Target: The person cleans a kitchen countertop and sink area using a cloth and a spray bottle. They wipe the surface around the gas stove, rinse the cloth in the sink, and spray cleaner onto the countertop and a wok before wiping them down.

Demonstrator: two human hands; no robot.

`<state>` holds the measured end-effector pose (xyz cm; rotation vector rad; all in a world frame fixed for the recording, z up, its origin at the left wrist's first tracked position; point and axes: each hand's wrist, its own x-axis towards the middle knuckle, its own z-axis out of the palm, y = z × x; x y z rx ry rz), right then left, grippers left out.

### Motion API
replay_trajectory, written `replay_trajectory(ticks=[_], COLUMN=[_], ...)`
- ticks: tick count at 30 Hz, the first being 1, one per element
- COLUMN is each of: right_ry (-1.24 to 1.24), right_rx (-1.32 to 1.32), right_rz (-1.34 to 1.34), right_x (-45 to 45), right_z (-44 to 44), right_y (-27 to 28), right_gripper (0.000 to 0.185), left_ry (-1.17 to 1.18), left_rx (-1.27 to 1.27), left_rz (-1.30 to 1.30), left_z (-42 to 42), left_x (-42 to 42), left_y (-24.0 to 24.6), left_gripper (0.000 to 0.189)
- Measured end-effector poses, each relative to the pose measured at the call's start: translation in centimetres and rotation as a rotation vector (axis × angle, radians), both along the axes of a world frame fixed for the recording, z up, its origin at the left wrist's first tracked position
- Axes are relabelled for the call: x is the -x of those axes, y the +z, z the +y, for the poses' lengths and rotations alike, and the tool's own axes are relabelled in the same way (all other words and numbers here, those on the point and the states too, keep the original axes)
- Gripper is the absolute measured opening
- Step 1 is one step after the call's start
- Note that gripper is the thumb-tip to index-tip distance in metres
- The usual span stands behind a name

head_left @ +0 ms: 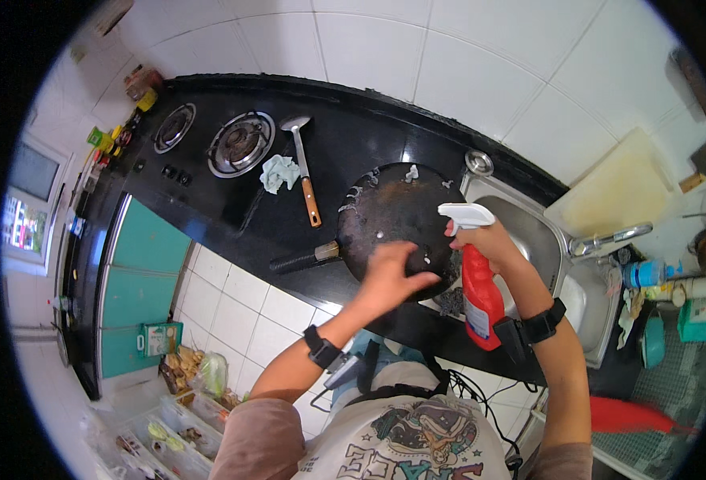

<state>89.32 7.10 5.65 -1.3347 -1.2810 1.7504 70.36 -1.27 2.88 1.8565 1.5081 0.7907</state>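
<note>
My right hand (486, 243) grips the neck of a red spray bottle (480, 300) with a white trigger head (468, 215), above the front edge of the sink. The nozzle points left, over a blackened pan (398, 204). White foam patches cling to the pan's far and left rim, with small blobs near its middle. My left hand (392, 273), blurred, is over the pan's near part with fingers apart and nothing in it; whether it touches the surface I cannot tell. The pan's dark handle (302, 258) points left across the black countertop (269, 240).
Left of the pan lie a wooden-handled spatula (305, 174) and a crumpled pale cloth (280, 174), beside a gas burner (242, 144). A steel sink (524, 222) with a faucet (611, 239) adjoins the pan's right. A cutting board (620, 186) leans on the wall.
</note>
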Motion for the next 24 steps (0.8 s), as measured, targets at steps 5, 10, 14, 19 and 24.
replay_trajectory(ticks=[5, 10, 14, 19, 24], right_ry=[-0.117, -0.148, -0.017, 0.060, -0.114], right_rx=[-0.035, -0.334, -0.327, -0.046, -0.100], right_rz=[0.035, -0.019, -0.288, 0.090, -0.158], right_x=[1.0, -2.3, -3.4, -4.5, -2.8], right_z=[-2.1, -4.5, -4.6, -4.0, -3.6], right_y=[5.3, 10.2, 5.6, 2.4, 0.7], right_gripper=[0.033, 0.028, 0.028, 0.035, 0.025], left_ry=[-0.308, -0.230, -0.280, -0.266, 0.096], left_rx=[0.326, 0.190, 0.231, 0.323, 0.408], left_rz=[-0.601, -0.618, -0.444, -0.895, -0.950], left_z=[-1.2, -2.3, -2.9, -2.6, -2.3], left_x=[-7.4, -8.5, -8.9, -12.6, -15.2], left_y=[0.4, -0.7, -2.3, -3.3, -3.1], left_gripper=[0.093, 0.107, 0.115, 0.107, 0.081])
